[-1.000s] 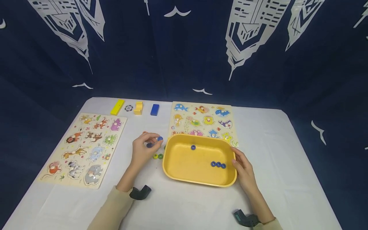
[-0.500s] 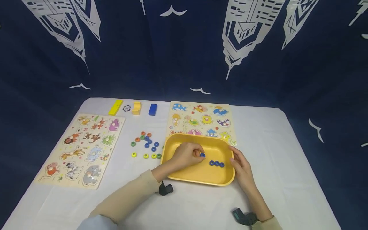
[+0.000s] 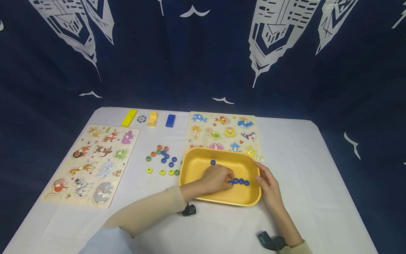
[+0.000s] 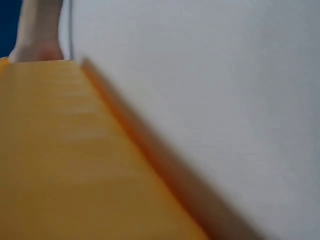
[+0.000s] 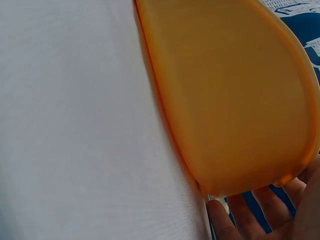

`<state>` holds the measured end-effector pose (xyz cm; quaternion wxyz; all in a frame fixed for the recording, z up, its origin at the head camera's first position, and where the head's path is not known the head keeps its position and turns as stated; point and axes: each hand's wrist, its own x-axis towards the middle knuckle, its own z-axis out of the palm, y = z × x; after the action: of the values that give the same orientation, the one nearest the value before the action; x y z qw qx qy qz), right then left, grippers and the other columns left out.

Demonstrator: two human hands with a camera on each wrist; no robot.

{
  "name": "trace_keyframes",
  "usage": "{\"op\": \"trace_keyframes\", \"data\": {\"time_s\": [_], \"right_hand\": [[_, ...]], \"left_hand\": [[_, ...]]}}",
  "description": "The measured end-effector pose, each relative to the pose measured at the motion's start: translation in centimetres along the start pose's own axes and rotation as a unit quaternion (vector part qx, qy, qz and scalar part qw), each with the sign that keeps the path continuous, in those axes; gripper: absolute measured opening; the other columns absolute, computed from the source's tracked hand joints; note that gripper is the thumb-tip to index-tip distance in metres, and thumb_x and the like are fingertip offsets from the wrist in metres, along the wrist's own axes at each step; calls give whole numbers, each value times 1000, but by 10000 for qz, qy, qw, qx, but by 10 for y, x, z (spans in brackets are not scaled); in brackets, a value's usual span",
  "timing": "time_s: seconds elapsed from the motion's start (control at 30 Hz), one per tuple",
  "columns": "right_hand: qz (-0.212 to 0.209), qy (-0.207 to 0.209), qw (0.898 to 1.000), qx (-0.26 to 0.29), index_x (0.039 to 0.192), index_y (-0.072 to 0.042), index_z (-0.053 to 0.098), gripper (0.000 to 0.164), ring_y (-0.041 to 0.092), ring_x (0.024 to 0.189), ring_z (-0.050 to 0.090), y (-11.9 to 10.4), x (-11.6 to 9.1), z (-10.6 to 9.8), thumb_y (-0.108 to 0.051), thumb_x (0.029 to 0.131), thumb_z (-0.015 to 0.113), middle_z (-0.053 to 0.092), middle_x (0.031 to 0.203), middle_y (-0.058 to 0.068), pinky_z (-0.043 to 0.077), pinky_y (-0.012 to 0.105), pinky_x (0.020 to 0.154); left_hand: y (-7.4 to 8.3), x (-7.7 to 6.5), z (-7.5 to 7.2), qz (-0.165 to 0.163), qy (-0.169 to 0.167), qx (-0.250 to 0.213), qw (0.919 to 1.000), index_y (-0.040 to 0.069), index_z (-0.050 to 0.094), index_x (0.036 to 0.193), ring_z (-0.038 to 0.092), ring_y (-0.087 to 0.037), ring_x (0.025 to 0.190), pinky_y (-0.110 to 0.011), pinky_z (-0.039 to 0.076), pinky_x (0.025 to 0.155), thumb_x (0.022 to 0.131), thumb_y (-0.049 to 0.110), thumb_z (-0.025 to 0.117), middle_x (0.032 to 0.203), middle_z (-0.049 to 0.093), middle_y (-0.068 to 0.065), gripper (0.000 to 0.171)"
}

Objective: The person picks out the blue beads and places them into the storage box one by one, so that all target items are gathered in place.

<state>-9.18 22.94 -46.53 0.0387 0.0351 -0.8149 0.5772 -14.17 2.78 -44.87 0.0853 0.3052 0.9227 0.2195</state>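
Lying between the hands — blue beads in a yellow tray.

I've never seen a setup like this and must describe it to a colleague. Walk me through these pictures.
There is no machine here: a person works with bare hands, wearing three cameras. One view comes from the head, looking forward and down. The others come from the wrists, showing mostly the yellow tray and white tabletop. The left hand is inside the tray and seems to pinch a blue bead at the end of a row; the right hand grips the tray's right end. Also on the tabletop lie loose beads, a land-animal puzzle board, a sea-animal puzzle board and small blocks.
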Motion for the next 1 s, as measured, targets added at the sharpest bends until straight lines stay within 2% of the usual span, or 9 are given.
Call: {"op": "trace_keyframes", "data": {"time_s": [0.1, 0.17, 0.27, 0.43, 0.5, 0.6, 0.67, 0.77, 1.0], "right_hand": [[-59, 23, 10000, 19, 132, -15, 40, 39, -7, 121, 33, -2, -1, 0, -11, 93, 41, 37, 139, 5, 29, 6, 92], [-104, 38, 9999, -10, 132, -12, 39, 39, -8, 120, 33, -5, -2, 0, -10, 93, 41, 37, 139, 8, 30, 6, 92], [-81, 61, 9999, 56, 131, -7, 39, 38, -9, 119, 33, -16, -4, 1, -7, 93, 40, 36, 138, 12, 29, 6, 93], [-87, 58, 9999, 77, 131, -7, 39, 38, -9, 120, 31, -17, -4, 2, -6, 92, 40, 36, 139, 11, 28, 6, 93], [-67, 51, 9999, 85, 131, -7, 39, 38, -10, 120, 31, -16, -4, 2, -6, 92, 40, 36, 139, 11, 28, 5, 93], [-64, 42, 9999, 143, 131, -8, 40, 39, -9, 121, 31, -7, -2, 1, -6, 92, 41, 35, 139, 11, 28, 5, 93], [-75, 52, 9997, 211, 131, -10, 40, 39, -8, 122, 32, 1, -1, -1, -6, 92, 41, 36, 139, 10, 29, 6, 93], [-87, 54, 9997, 230, 131, -13, 40, 39, -6, 122, 32, 9, 1, -2, -7, 92, 42, 36, 140, 8, 29, 6, 93], [-81, 3, 9997, 216, 131, -11, 40, 39, -6, 123, 32, 3, -1, 1, -7, 92, 41, 35, 140, 9, 30, 6, 92]], "left_hand": [[3, -5, -6, 155, 312, 41, 9994, 20, 66, 98, 50, -1, 71, -18, 39, 64, 72, 35, 70, 73, 59, 13, 31], [4, -11, -12, 317, 802, -172, 9961, 19, 66, 99, 49, -3, 74, -19, 39, 68, 72, 35, 70, 76, 60, 10, 32], [3, -25, -23, 572, 1751, -728, 9802, 17, 67, 96, 50, -4, 80, -20, 40, 74, 73, 32, 70, 83, 61, 8, 28], [-23, -51, -37, 711, 3256, -1538, 9302, 14, 67, 92, 53, -8, 89, -24, 42, 80, 71, 22, 71, 90, 63, 5, 22], [-42, -62, -41, 555, 3776, -1757, 9075, 11, 68, 90, 54, -12, 89, -25, 43, 79, 71, 17, 72, 90, 64, 2, 21], [-72, -78, -45, 33, 4408, -1947, 8762, 7, 67, 88, 53, -15, 87, -28, 41, 79, 70, 11, 72, 88, 64, -2, 20], [-91, -86, -46, -350, 4676, -1991, 8605, 6, 67, 89, 53, -16, 87, -29, 40, 81, 70, 10, 72, 89, 64, -3, 20], [-113, -95, -46, -840, 4860, -1955, 8476, 6, 67, 90, 52, -15, 89, -27, 40, 82, 71, 9, 72, 90, 63, -1, 20], [-144, -105, -33, -1624, 4791, -1810, 8434, 9, 67, 93, 53, -13, 90, -28, 41, 83, 70, 15, 72, 91, 61, 1, 24]]}}
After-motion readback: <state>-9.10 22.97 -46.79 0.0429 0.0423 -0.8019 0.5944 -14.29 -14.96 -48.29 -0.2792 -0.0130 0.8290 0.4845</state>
